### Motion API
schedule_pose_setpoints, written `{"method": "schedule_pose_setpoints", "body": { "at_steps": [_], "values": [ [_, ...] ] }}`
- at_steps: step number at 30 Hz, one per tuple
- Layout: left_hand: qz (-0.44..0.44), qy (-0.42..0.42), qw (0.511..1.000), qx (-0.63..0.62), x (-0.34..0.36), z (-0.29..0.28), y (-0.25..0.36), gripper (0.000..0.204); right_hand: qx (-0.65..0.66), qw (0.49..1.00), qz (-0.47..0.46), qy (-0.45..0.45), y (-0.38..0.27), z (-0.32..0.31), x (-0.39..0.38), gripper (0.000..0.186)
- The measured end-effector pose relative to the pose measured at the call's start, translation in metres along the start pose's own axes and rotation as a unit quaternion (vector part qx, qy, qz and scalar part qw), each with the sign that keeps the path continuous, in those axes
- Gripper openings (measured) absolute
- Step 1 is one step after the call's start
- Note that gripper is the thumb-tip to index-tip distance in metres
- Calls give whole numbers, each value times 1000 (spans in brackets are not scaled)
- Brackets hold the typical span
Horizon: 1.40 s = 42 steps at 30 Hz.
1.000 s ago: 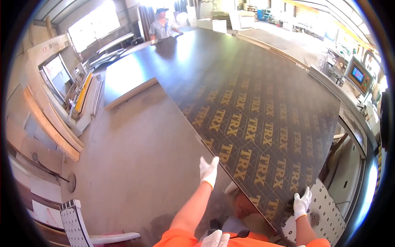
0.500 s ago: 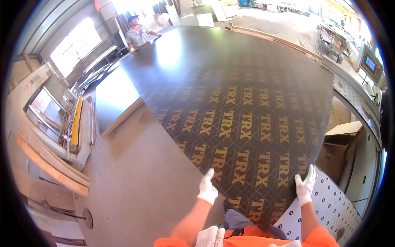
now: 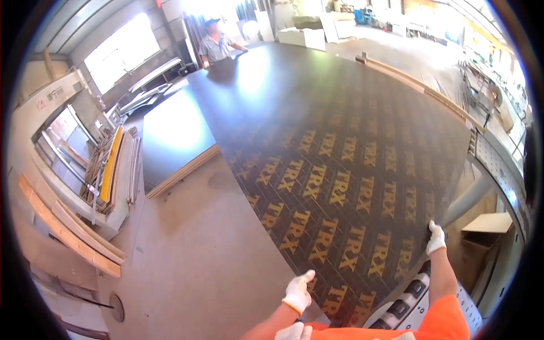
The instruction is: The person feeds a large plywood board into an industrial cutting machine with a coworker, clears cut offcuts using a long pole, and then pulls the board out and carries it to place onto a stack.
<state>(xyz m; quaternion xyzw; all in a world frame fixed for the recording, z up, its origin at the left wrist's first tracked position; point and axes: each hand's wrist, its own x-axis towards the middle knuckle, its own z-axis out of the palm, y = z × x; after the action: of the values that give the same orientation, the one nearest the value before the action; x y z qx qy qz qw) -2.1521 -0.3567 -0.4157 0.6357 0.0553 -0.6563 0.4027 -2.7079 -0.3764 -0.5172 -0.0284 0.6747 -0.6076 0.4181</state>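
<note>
A large dark brown panel (image 3: 317, 153) with repeated gold lettering stretches from my body to the far side of the workshop. My left hand (image 3: 299, 292), in a white glove, grips the panel's near left edge, thumb on top; its fingers are mostly hidden. At the near right edge my right hand (image 3: 436, 238), also white-gloved, is closed round the panel, thumb upward. A person (image 3: 217, 45) stands at the panel's far left corner with both hands at its edge. Beneath the near right part lies a pale metal table (image 3: 464, 303) with round studs and dark rollers.
A stack of dark-faced boards (image 3: 175, 136) lies left of the panel. Further left stands a large beige machine (image 3: 59, 102) with a yellow bar (image 3: 111, 164). A wooden rail (image 3: 419, 85) runs beyond the panel's far right edge. Studded machine bed (image 3: 496, 158) at right.
The view has swung, so the panel and the person appear further right. My right hand has closed round the panel's edge from a spread pose. More of the rollers shows beside the panel.
</note>
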Motion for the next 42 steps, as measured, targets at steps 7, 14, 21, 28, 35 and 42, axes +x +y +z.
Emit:
{"method": "schedule_pose_setpoints", "body": {
  "at_steps": [7, 14, 21, 28, 35, 42],
  "values": [
    [-104, -31, 994, 30, -36, -26, -67, 29, 130, 989, 71, -9, -7, -1, -22, 23],
    [-1, -29, 995, 98, -54, -25, -55, 35, 132, 984, 104, -61, -50, -21, -34, 28],
    [92, -4, 990, 106, -96, -17, -53, 33, 190, 969, 129, -96, -132, -84, 94, 29],
    [140, 127, 979, 81, -89, 14, -45, 50, 204, 964, 135, -108, -167, -96, 162, 34],
    [147, 192, 964, 114, -47, 57, -12, 71, 160, 971, 166, -56, -143, -63, 171, 35],
    [157, 277, 917, 239, -27, 73, 35, 94, 173, 960, 203, -82, -149, 5, 185, 38]
  ]
}}
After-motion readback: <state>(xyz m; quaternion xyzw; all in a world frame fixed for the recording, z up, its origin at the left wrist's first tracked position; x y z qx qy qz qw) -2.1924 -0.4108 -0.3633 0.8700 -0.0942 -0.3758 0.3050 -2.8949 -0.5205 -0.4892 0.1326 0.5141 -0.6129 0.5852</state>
